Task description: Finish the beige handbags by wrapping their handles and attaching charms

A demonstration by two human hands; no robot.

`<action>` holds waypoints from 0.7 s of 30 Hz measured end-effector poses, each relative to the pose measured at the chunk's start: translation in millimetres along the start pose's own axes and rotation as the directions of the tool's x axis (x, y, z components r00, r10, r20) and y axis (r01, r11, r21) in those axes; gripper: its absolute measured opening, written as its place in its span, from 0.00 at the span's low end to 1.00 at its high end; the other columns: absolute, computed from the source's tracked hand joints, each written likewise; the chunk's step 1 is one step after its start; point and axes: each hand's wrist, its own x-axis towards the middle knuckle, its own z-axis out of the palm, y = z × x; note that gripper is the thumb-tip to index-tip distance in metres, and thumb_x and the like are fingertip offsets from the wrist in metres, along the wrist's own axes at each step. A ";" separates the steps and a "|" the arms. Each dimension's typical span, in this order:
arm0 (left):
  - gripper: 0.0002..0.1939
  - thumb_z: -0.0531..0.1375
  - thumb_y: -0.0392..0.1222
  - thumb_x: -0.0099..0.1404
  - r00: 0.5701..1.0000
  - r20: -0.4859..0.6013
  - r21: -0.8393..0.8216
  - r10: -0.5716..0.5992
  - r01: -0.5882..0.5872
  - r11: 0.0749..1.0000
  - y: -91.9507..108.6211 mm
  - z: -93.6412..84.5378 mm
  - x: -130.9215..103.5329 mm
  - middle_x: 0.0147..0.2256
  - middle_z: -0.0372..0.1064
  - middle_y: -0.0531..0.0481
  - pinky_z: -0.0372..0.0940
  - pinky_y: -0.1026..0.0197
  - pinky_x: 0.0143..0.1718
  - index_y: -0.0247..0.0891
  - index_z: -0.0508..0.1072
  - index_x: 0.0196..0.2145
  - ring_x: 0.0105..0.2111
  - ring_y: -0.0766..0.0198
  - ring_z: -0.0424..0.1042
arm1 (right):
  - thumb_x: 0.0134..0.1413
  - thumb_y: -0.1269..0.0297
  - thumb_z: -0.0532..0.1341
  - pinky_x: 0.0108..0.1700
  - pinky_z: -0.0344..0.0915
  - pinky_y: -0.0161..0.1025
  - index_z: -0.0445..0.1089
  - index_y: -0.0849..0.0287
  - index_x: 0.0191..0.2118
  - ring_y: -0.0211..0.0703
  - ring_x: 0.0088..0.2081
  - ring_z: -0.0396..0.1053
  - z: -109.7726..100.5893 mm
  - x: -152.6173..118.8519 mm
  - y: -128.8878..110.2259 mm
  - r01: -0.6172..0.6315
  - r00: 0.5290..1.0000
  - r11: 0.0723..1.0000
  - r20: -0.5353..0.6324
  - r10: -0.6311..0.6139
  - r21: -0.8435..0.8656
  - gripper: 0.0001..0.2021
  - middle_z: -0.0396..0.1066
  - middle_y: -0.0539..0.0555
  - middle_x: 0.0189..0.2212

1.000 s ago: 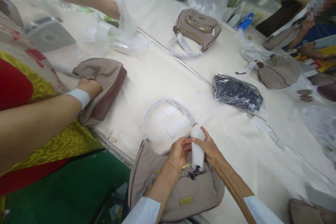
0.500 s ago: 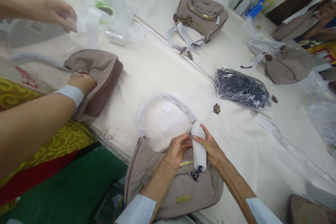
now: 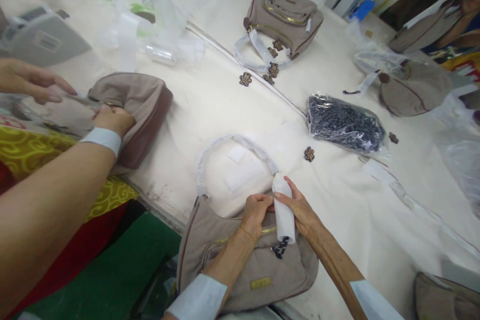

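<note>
My right hand (image 3: 301,210) grips a white paper wrap (image 3: 284,217) rolled into a tube at the base of the bag's strap. A dark patterned cord end (image 3: 279,248) hangs from the tube's lower opening. Against the tube's left edge, my left hand (image 3: 255,215) has its fingers pinched together; what they hold, if anything, is hidden. Both hands are above a taupe shoulder bag (image 3: 210,280) with a gold zipper and a small gold plate (image 3: 260,283). Its strap (image 3: 234,138), covered in white wrapping, arches over the table.
On the left, a co-worker's hands work at another taupe bag (image 3: 150,110). Beyond my bag lie a flower-shaped charm (image 3: 309,154), a clear bag of dark cords (image 3: 345,122) and a further taupe bag (image 3: 283,15). White paper pieces (image 3: 243,177) rest inside the strap's arch.
My left fingers have closed into a tighter pinch beside the paper tube; my right hand keeps its grip. The co-worker's raised hand has come down toward their bag. More charms show near the far bag.
</note>
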 end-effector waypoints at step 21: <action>0.06 0.60 0.38 0.52 0.998 0.061 -0.134 -0.010 0.018 0.991 5.1 0.5 -10.1 0.24 0.71 0.47 0.60 0.63 0.31 0.31 0.73 0.25 0.25 0.64 0.67 | 0.34 0.55 0.69 0.40 0.70 0.40 0.42 0.51 0.63 0.42 0.39 0.70 -4.6 -1.1 8.4 0.137 0.991 0.977 0.032 -0.133 -0.165 0.50 0.66 0.57 0.48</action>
